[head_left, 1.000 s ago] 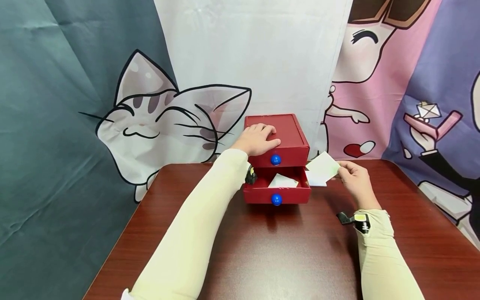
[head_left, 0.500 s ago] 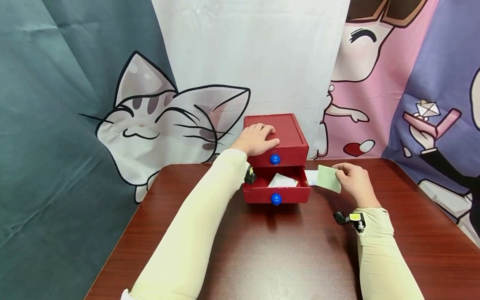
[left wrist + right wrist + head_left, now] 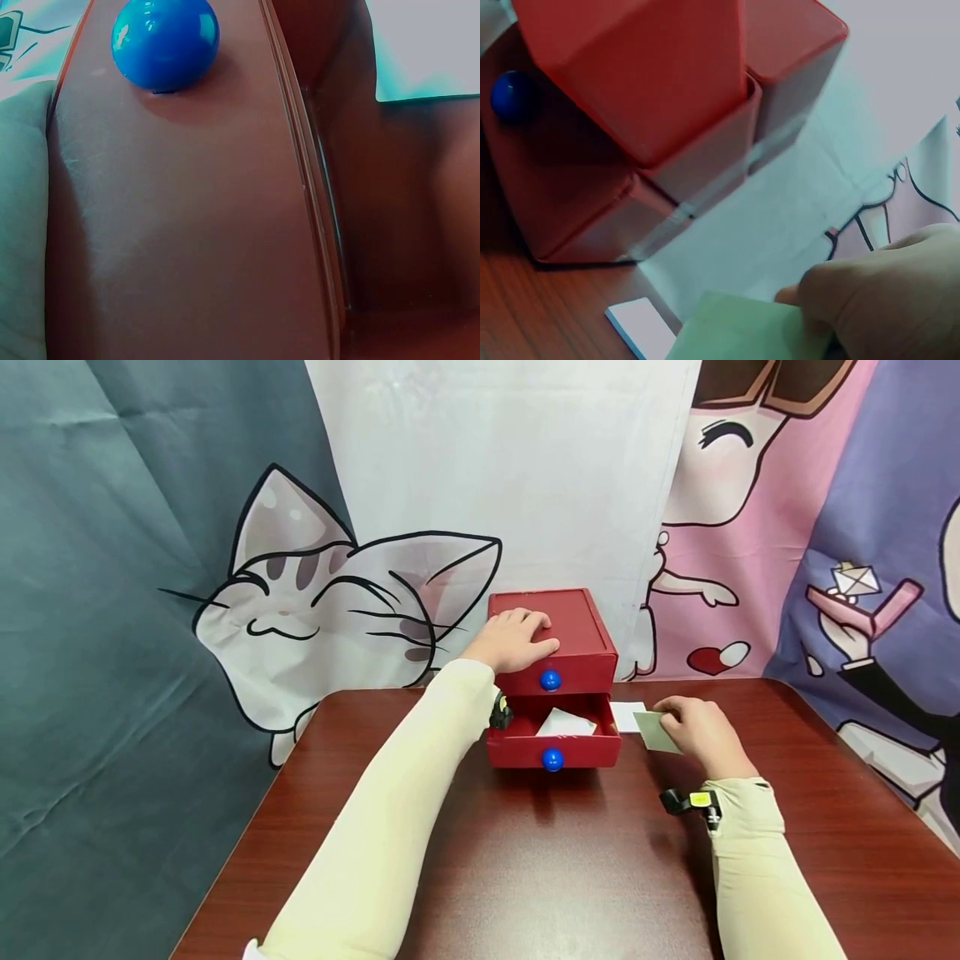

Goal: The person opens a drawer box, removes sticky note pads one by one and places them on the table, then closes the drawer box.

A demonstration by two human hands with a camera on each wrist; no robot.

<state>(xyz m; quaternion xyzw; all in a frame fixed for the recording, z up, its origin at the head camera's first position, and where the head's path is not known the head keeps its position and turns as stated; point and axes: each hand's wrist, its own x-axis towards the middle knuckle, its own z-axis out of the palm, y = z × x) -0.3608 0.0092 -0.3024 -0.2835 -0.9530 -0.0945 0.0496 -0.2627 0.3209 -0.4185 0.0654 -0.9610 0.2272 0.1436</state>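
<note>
A small red two-drawer box [image 3: 577,618] stands at the back of the table, its lower drawer [image 3: 517,748] pulled out. My left hand [image 3: 512,639] rests on top of the box, fingers spread loosely. Inside the drawer lies a white slip of paper [image 3: 564,723]. Right of the box, my right hand [image 3: 701,731] pinches a light green sticky note [image 3: 657,733] between thumb and fingers. Beside it on the table is a white paper pad [image 3: 627,716]. In the right wrist view the green note [image 3: 742,330] partly covers the pad [image 3: 643,327].
Each drawer front has a round blue knob [image 3: 551,680]. A printed cloth backdrop [image 3: 570,468] hangs close behind the brown table [image 3: 555,868]. The upper drawer is pushed in above the pulled-out one.
My right hand has lowered the green note from above the white pad to just right of it, and the note has tilted. The left hand stays on the box.
</note>
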